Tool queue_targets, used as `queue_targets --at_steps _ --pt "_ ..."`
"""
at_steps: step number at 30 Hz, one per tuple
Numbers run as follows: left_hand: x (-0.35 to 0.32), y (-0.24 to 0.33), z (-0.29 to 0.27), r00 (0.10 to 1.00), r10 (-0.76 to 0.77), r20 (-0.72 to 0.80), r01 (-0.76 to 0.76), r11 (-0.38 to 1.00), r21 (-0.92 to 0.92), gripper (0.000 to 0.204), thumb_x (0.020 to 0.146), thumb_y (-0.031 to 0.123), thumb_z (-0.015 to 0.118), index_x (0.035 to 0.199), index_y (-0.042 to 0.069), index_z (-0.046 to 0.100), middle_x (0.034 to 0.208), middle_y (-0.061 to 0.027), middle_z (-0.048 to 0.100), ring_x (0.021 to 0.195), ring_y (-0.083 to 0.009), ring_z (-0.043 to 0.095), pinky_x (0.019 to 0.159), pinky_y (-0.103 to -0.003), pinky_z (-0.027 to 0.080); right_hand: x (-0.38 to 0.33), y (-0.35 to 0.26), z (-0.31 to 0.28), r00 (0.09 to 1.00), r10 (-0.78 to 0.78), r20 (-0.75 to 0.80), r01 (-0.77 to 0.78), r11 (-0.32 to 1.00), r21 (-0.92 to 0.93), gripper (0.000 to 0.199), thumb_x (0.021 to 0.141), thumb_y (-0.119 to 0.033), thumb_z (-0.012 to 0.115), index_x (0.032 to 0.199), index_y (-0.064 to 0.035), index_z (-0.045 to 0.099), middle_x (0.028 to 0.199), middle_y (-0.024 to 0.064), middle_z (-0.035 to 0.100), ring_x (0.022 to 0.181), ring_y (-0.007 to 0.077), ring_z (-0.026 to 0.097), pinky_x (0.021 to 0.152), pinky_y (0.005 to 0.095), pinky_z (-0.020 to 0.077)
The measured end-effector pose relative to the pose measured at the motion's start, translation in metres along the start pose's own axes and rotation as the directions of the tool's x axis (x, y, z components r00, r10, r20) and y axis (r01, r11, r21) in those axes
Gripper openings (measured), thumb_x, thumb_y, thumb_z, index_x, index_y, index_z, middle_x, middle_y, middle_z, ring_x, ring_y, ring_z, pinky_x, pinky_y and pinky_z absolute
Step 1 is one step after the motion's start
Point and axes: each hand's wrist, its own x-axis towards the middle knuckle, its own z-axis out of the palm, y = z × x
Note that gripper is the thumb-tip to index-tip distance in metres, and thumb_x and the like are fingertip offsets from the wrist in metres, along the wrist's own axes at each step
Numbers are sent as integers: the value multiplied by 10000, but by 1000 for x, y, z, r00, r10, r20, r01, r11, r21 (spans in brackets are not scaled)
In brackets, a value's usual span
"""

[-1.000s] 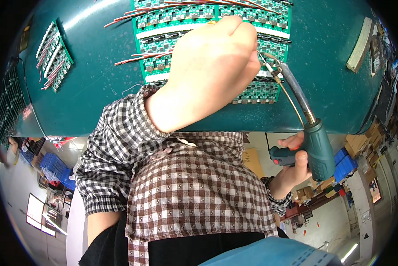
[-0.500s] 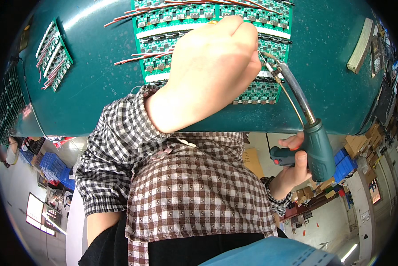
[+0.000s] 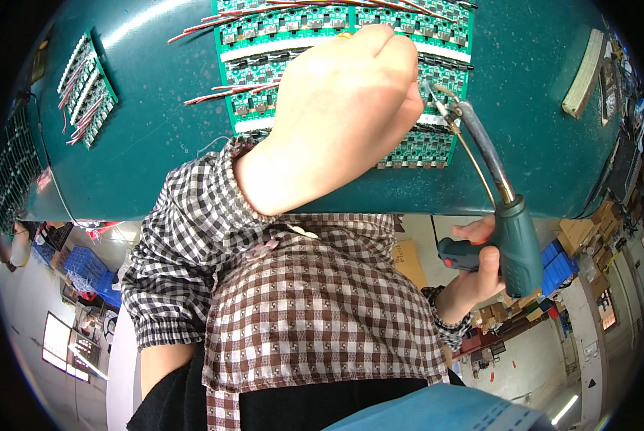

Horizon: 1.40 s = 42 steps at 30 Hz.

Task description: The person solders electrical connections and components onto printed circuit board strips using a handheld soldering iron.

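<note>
My left hand (image 3: 343,118) is closed above a panel of green circuit boards (image 3: 286,32), with its fingertips turned down and hidden. Anything pinched there is out of sight. Thin red, white and dark wires (image 3: 229,90) run under the hand from the left. In my right hand (image 3: 476,280) is a green soldering gun (image 3: 519,244), gripped by its handle near the red trigger. Its bent metal barrel and thin feed tube reach up to the panel's right part. The tip (image 3: 431,90) is just right of my left fingers; whether it touches the board I cannot tell.
A smaller board panel with wires (image 3: 89,93) lies at the left on the green tabletop (image 3: 157,144). Dark grid-like boards (image 3: 13,172) are at the far left edge. A pale strip (image 3: 584,75) lies at the right. Blue crates (image 3: 89,269) stand on the floor beyond.
The soldering gun's tip and barrel have shifted slightly, the barrel a little to the right. A wisp of smoke seems to show by the tip. My left hand has stayed almost still.
</note>
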Motion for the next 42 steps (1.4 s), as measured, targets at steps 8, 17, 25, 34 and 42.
queue_targets --at_steps 8,17,25,34,42 --pt "1 1 -1 1000 -2 4 2 1000 0 136 648 24 643 697 83 531 641 -14 507 537 -167 517 478 -280 415 2 -4 2 998 14 -68 -16 1000 -25 476 786 -321 623 959 108 512 695 134 518 570 217 559 497 340 527" --pt "2 5 -2 999 -39 11 38 999 29 130 652 17 636 702 84 537 633 -13 501 533 -160 515 488 -274 413 7 -5 3 973 135 -188 -105 981 162 464 751 -303 650 940 100 516 729 132 532 611 221 572 550 359 544" --pt "5 9 -9 993 -59 105 60 998 -6 110 674 20 635 715 69 545 640 -24 498 533 -141 497 490 -258 404 13 3 1 969 176 -175 -130 961 245 453 771 -322 647 925 77 500 751 132 525 635 218 573 556 352 544" --pt "6 10 -14 983 -79 165 79 997 9 99 689 31 641 734 70 562 665 -18 501 538 -118 483 486 -237 401 18 12 -4 969 207 -137 -173 958 230 526 834 -449 563 1019 38 488 761 75 515 686 183 549 575 314 518" --pt "4 14 -19 973 -110 205 111 994 5 125 699 9 639 794 63 577 710 -38 512 582 -132 512 499 -248 418 28 29 -16 982 187 -14 -166 901 402 526 869 -460 516 1044 33 459 774 69 506 710 170 534 607 308 517"
